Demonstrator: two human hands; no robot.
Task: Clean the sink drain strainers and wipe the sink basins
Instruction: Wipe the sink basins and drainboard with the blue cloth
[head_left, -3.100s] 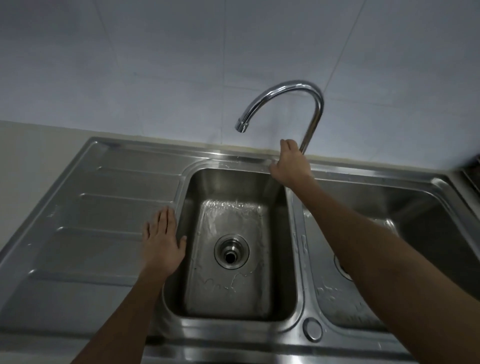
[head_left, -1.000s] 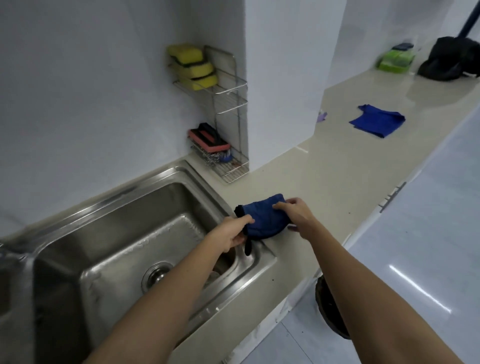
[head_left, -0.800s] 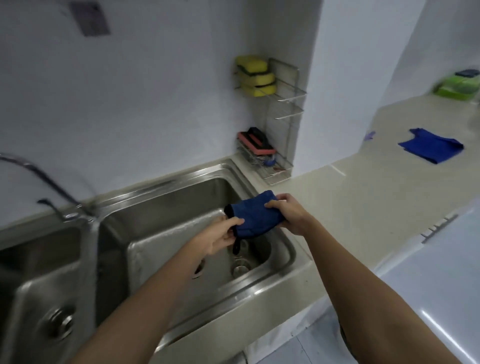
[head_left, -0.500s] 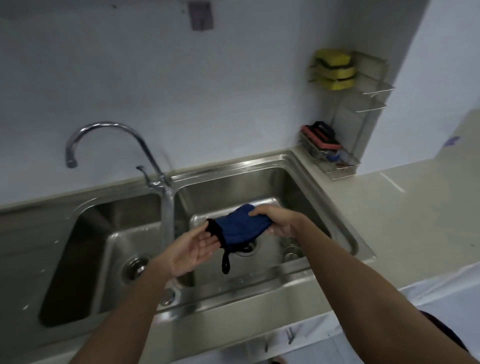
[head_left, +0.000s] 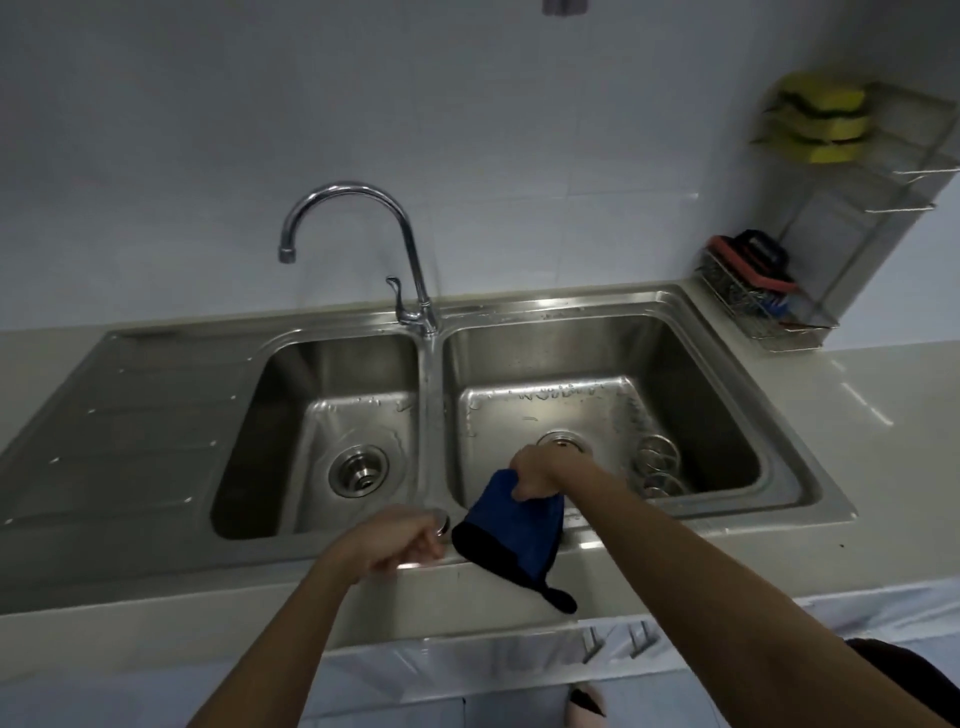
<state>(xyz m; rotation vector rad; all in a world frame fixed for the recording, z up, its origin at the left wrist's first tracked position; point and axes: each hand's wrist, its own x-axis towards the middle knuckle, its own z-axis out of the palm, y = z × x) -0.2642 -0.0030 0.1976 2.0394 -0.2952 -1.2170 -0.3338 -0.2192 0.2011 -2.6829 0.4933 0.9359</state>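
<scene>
A steel double sink (head_left: 519, 312) fills the middle of the head view. The left basin has a drain strainer (head_left: 358, 470) in its floor; the right basin's drain (head_left: 563, 440) shows just above my right hand (head_left: 540, 475). That hand pinches the top of a blue cleaning mitt (head_left: 514, 535) with a black cuff, which hangs over the sink's front rim. My left hand (head_left: 389, 538) hovers beside the mitt with loosely curled fingers, holding nothing. Two round metal strainer parts (head_left: 657, 462) lie at the right end of the right basin.
The curved tap (head_left: 353, 239) stands behind the divider, spout over the left basin. A ribbed drainboard (head_left: 130, 431) lies left. At the right, a wire rack (head_left: 769, 306) holds a brush, with yellow sponges (head_left: 815, 122) on a shelf above. Pale countertop (head_left: 893, 431) runs right.
My view has swung left from the counter to the sink. The mitt, held in both hands before, now hangs from my right hand alone; my left hand has let go.
</scene>
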